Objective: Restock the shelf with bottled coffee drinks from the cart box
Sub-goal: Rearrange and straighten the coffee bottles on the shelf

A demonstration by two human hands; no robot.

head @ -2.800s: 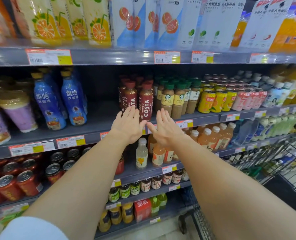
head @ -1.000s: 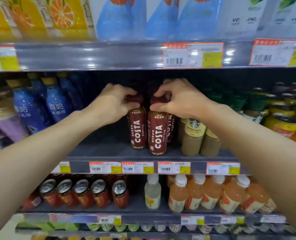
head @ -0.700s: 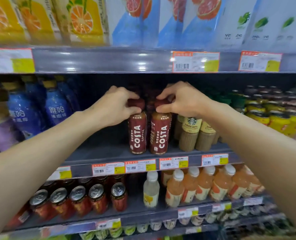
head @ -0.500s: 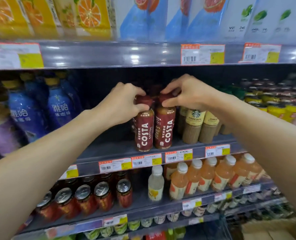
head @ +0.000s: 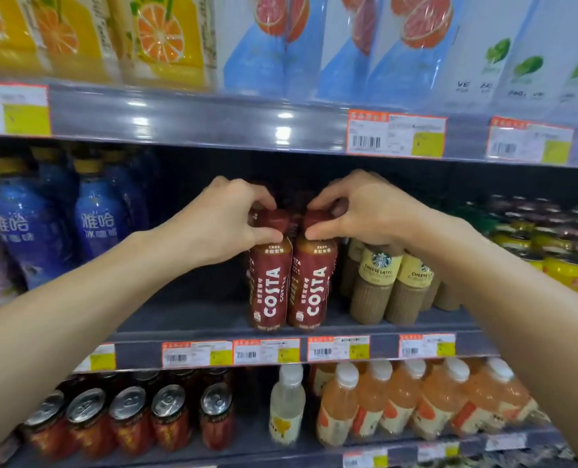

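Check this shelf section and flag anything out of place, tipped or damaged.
Nothing looks spilled or damaged. One oddity: a lone pale bottle stands on the lower shelf between the red cans and the orange juice bottles, matching neither row.

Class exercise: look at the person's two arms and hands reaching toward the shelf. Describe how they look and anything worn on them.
Both forearms are bare from the frame's edge to the wrist, with no sleeve showing. The left hand and right hand wear no gloves, and no ring, watch or bracelet shows. Fingernails look short and unpainted where visible.
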